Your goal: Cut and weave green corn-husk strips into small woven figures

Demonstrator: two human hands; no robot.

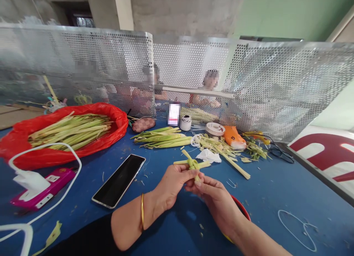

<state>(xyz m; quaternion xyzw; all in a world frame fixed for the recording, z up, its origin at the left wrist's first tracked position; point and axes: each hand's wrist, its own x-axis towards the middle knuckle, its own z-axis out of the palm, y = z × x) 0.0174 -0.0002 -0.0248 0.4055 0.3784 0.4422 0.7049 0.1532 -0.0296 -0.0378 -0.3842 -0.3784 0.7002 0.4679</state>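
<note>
A small knot of folded pale-green leaf strips is held up over the blue table, its loose ends sticking out to several sides. My left hand, with a gold bangle at the wrist, pinches it from the left between thumb and fingers. From the right, my right hand grips the lower end, thumb on top. The two hands touch or nearly touch at the fingertips, which hide part of the knot. Just beyond them lie a bundle of cut leaf strips and a crumpled white tissue.
Left stand a red plastic bag full of long leaves, a black phone and a purple power strip. Behind are scraps, a tape roll, an orange packet and a perforated metal screen, with people beyond. Thread lies right.
</note>
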